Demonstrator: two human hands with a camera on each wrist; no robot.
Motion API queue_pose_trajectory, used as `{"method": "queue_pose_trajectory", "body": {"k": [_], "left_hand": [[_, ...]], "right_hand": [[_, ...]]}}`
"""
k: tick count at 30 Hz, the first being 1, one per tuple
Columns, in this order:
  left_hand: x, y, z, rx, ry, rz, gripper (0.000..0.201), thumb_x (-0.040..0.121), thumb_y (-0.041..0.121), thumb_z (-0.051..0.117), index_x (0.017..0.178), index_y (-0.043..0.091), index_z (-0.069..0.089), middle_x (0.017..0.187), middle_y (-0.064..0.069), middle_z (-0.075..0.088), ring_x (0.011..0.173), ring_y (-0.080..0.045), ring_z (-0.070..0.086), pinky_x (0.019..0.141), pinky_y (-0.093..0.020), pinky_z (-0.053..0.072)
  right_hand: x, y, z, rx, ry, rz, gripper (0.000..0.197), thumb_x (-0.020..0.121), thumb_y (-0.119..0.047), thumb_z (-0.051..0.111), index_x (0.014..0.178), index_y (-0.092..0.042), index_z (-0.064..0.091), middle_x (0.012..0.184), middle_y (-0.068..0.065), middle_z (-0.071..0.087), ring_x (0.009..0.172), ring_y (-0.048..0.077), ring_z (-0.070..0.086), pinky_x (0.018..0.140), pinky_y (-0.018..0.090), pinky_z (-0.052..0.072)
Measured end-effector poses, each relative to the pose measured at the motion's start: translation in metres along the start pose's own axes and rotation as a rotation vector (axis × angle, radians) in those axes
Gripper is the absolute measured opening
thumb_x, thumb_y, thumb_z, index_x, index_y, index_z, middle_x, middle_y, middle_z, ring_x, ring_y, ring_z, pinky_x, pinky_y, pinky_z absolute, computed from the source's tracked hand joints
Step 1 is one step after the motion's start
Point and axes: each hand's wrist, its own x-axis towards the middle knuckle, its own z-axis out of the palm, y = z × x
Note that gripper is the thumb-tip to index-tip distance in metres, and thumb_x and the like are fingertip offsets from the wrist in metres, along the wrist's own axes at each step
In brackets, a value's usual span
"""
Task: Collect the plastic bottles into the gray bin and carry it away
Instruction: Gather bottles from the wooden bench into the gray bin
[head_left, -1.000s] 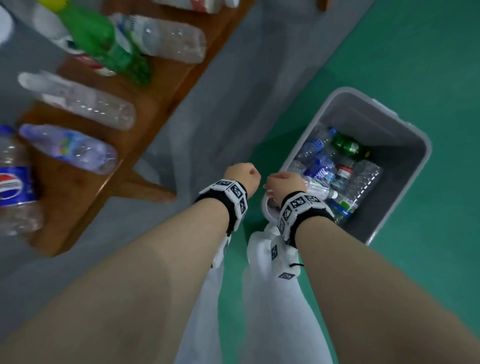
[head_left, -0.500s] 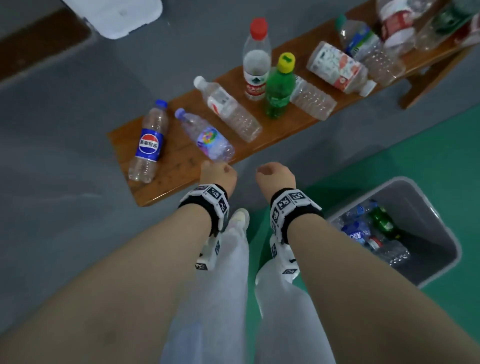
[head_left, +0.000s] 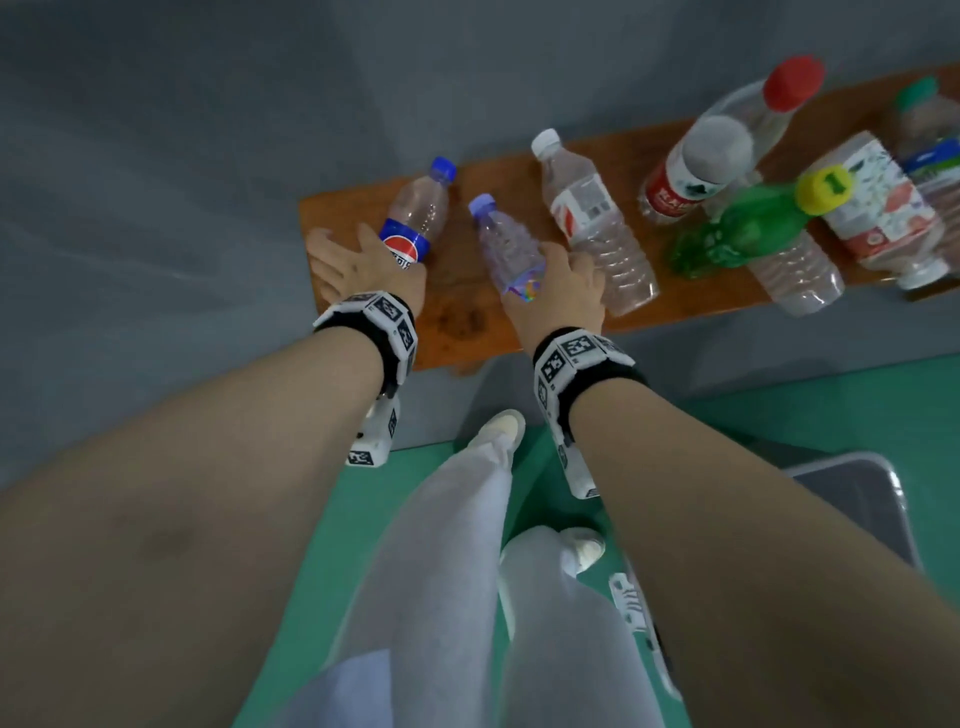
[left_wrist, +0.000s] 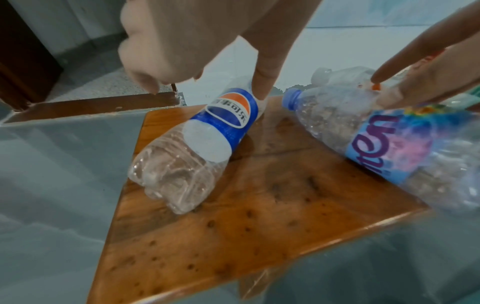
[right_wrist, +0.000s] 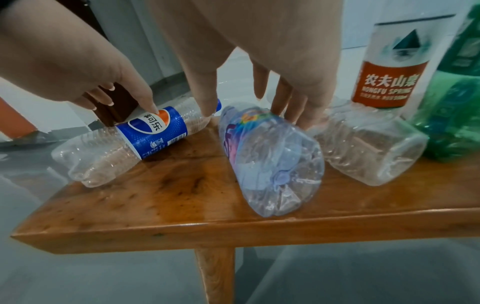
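- 2 hands work at once, near to far: at the lower right of the head view, closest to the person's legs, only a corner of the gray bin (head_left: 857, 512) shows on the green floor; its contents are hidden from here.
- Bin sits just behind the person's right side, probably so a picked bottle only needs a short turn to drop in.
- Wooden bench (head_left: 457, 312) comes next, holding every bottle not yet collected; they lie on their sides or stand, so they're easy to reach from above.
- Left hand (head_left: 358, 265) reaches down over the Pepsi bottle (head_left: 413, 223); fingers spread apart, thumb tip touching the blue label, other fingers hanging past the far side, not yet closed around it.
- Pepsi bottle: clear, empty, ribbed, blue cap, lying flat at the bench's left end.
- Right hand (head_left: 558, 291) covers the purple-cap bottle (head_left: 506, 249); thumb on 1 side, fingers on the other, spread to straddle it, grip not clamped as far as I can tell.
- Purple-cap bottle: clear, crinkled, colourful blue-pink label, lying on its side with its base toward the near edge.
- Reaching for 2 bottles together looks like a way to halve the trips.
- Beyond: white-cap clear bottle (head_left: 592, 223) lying just beside the right hand, then green bottle (head_left: 743, 228) with yellow cap, and the red-cap water bottle (head_left: 722, 156) standing upright.
- Farthest right, more bottles, blurred.
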Motion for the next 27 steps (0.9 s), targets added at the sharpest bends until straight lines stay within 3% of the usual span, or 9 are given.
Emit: {"method": "queue_pose_trajectory", "body": {"k": [3,6,9,12,16,20,23,27], "left_hand": [[0.021,0.001,0.008,-0.012,-0.049,-0.030,0.074,0.074,0.032,0.073,0.137,0.016,0.037,0.146,-0.011,0.019,0.128,-0.032,0.033,0.107,-0.042,0.034],[0.037,0.002,0.014,0.026,-0.102,-0.031,0.066,0.073,0.032,0.074,0.129,0.013,0.044,0.142,-0.012,0.023,0.126,-0.032,0.034,0.105,-0.041,0.036],[0.044,0.001,0.021,0.060,-0.187,-0.015,0.072,0.074,0.034,0.075,0.132,0.011,0.041,0.137,-0.015,0.033,0.126,-0.033,0.037,0.104,-0.042,0.037],[0.039,-0.002,0.026,-0.057,-0.260,-0.027,0.079,0.070,0.032,0.079,0.133,0.010,0.038,0.132,-0.015,0.046,0.120,-0.033,0.049,0.100,-0.045,0.044],[-0.003,-0.009,0.029,-0.200,-0.262,-0.009,0.076,0.065,0.027,0.080,0.127,0.006,0.041,0.127,-0.016,0.051,0.112,-0.035,0.055,0.094,-0.045,0.049],[-0.063,-0.022,0.039,-0.223,-0.289,0.075,0.075,0.064,0.023,0.082,0.124,0.003,0.040,0.125,-0.016,0.051,0.111,-0.032,0.054,0.088,-0.035,0.048],[-0.104,-0.033,0.054,-0.228,-0.327,0.120,0.068,0.064,0.023,0.082,0.116,0.004,0.041,0.118,-0.015,0.054,0.103,-0.031,0.057,0.078,-0.031,0.045],[-0.150,-0.035,0.084,-0.198,-0.429,0.177,0.066,0.064,0.022,0.082,0.115,0.005,0.043,0.114,-0.010,0.055,0.096,-0.026,0.057,0.077,-0.030,0.044]], "right_hand": [[0.014,-0.006,0.008,-0.031,-0.041,-0.013,0.075,0.082,-0.037,0.070,0.144,-0.023,0.031,0.142,0.007,0.036,0.131,0.027,0.034,0.102,0.040,0.037],[0.024,-0.008,0.017,0.012,-0.104,0.042,0.085,0.080,-0.037,0.073,0.148,-0.021,0.024,0.144,0.008,0.036,0.132,0.027,0.035,0.104,0.041,0.037],[0.031,-0.006,0.021,0.116,-0.249,0.141,0.090,0.075,-0.037,0.078,0.146,-0.016,0.027,0.141,0.010,0.041,0.129,0.030,0.043,0.103,0.040,0.041],[0.030,-0.002,0.019,0.188,-0.347,0.189,0.095,0.074,-0.032,0.080,0.148,-0.013,0.023,0.143,0.011,0.041,0.129,0.029,0.045,0.101,0.036,0.041],[0.008,0.017,0.015,0.247,-0.351,0.169,0.087,0.072,-0.027,0.079,0.144,-0.016,0.031,0.139,0.010,0.043,0.123,0.028,0.049,0.098,0.033,0.042],[-0.024,0.061,0.011,0.331,-0.369,0.171,0.070,0.074,-0.024,0.076,0.134,-0.014,0.042,0.131,0.012,0.046,0.113,0.028,0.055,0.093,0.034,0.047],[-0.044,0.101,0.009,0.349,-0.408,0.211,0.073,0.071,-0.019,0.077,0.134,-0.015,0.041,0.132,0.011,0.046,0.113,0.028,0.056,0.093,0.035,0.049],[-0.070,0.161,0.009,0.374,-0.393,0.266,0.078,0.070,-0.015,0.077,0.137,-0.013,0.037,0.133,0.011,0.043,0.116,0.028,0.054,0.095,0.036,0.048]]}}
